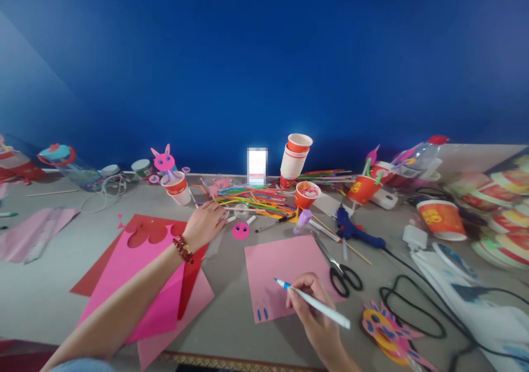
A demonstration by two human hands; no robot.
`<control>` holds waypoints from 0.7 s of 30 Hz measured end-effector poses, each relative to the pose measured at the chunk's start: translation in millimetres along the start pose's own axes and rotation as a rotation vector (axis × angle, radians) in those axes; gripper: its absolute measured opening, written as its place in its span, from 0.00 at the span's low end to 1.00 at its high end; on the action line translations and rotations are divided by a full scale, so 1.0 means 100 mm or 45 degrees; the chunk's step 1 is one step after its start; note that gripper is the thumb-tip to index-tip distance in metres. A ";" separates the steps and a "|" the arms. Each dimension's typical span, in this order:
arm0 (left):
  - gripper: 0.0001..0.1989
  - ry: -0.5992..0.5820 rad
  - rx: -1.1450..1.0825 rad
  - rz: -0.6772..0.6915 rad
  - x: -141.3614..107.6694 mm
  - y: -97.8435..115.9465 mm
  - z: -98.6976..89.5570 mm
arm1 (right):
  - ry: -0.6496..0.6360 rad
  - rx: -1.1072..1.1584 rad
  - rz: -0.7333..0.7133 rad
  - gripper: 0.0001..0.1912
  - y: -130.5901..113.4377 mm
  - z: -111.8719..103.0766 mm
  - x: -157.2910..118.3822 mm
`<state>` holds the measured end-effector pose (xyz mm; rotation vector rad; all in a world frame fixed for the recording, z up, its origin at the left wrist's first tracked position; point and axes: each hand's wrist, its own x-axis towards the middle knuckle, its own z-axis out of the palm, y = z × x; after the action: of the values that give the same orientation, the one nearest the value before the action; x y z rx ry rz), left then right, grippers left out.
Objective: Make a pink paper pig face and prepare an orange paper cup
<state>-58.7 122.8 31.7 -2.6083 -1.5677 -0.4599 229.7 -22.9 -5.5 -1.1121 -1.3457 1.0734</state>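
Note:
My right hand [312, 300] grips a white marker [324, 307] with a blue tip, held just above a pink sheet of paper [285, 256]. Two small ear-like shapes coloured blue [262, 312] are drawn at the sheet's lower left corner. My left hand [205, 223] reaches across the table with its fingers extended, beside the pile of coloured pipe cleaners [252, 198] and a clear tape roll [241, 211]; its fingertips are partly hidden. Near it lies a round pink face with googly eyes [240, 230]. Under my left forearm are magenta and red sheets [142, 284] with round cut-outs.
Black-handled scissors [345, 278] lie right of the pink sheet, below a blue glue gun [357, 230] with its cord. A purple glue stick [303, 221], a paper cup with scraps [307, 194] and stacked cups [294, 160] stand behind. A bunny figure [164, 162] rises from another cup.

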 end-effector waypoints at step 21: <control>0.05 -0.013 -0.015 0.102 0.33 0.63 0.19 | 0.064 0.304 0.205 0.14 0.02 -0.03 0.03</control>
<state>15.0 124.6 29.6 -2.6746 -1.4609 -0.4523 232.7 -19.5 -6.4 -1.0740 -1.0701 1.2790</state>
